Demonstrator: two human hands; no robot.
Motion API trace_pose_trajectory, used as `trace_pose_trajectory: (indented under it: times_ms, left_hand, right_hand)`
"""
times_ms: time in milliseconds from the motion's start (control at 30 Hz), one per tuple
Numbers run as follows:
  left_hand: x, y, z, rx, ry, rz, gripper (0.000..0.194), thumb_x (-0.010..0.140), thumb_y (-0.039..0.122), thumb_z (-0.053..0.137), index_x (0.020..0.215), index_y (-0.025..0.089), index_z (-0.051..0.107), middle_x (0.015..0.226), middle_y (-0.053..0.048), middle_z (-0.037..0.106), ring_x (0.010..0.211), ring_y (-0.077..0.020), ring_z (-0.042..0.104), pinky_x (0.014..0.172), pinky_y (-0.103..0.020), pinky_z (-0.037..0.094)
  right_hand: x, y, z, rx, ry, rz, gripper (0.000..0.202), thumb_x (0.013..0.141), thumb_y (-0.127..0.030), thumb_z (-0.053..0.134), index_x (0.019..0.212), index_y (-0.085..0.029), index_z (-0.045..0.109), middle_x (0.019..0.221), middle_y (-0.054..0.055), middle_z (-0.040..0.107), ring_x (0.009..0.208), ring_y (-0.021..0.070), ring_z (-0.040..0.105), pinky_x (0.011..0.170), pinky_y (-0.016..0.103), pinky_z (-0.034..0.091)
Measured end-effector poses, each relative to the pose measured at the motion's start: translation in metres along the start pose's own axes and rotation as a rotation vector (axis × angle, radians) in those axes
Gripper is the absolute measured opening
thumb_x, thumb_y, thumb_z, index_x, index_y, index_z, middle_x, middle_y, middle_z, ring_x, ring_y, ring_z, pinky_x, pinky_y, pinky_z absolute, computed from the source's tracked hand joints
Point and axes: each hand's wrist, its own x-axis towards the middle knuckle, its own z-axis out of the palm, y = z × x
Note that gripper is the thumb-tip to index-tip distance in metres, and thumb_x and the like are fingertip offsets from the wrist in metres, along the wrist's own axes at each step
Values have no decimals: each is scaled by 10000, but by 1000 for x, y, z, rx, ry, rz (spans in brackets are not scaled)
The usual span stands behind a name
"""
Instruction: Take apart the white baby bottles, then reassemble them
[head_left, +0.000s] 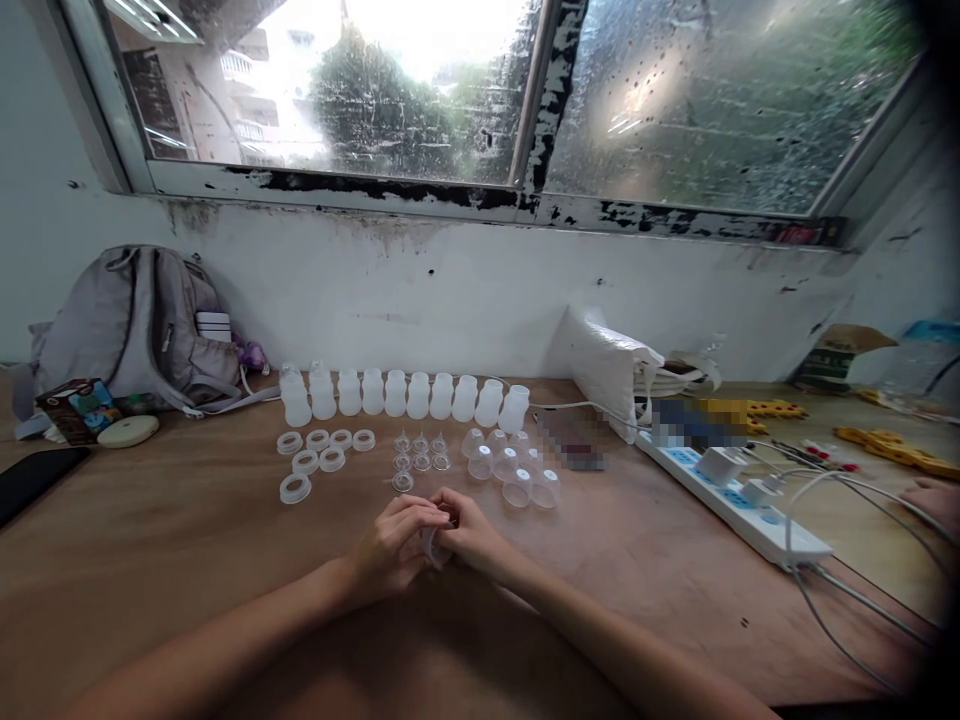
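Observation:
My left hand [397, 540] and my right hand [469, 535] meet at the table's near middle, fingers closed round a small translucent ring-like part [433, 546]. Fingers partly cover it, so its exact shape is unclear. Beyond them, a row of frosted bottles [418, 396] stands along the wall; the two leftmost have clear tops. Several translucent rings [295, 488] lie to the left. Clear nipples [403, 481] form a cluster in the middle, and clear domed caps [516, 488] sit to the right of them.
A grey backpack [142, 330], a drink carton [79, 410] and a dark phone [37, 480] are at the left. A power strip [735, 500] with cables and a white bag [607, 370] occupy the right. Another person's hand [934, 500] rests at the far right.

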Motion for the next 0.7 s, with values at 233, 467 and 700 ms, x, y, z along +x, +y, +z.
trace_pose_trajectory:
  times_ms: [233,467,700]
  left_hand:
    - [6,4,-3,-103,110,-208,407,707,147,558,1097,193,451,1033,-68,557,940,-189,530,822,-316,423]
    - [9,4,-9,-269,191,-398,368,716,179,580,1062,202,455,1078,-59,531,1012,-197,505,896,-350,383]
    - [10,6,-9,-274,172,-402,360,765,216,548,1098,218,413,1194,-74,484,1070,-195,473,922,-366,367]
  right_hand:
    - [0,-19,-11,96,-58,97,181,710,-290,507,858,-186,501,553,-65,452,359,47,366,318,162,225]
    - [3,-21,-22,92,20,83,348,743,-500,491,826,-169,555,535,-63,386,373,32,330,317,152,215]
    - [3,-16,-20,187,-123,90,347,706,-486,558,784,-148,560,671,11,548,595,108,535,423,177,396]
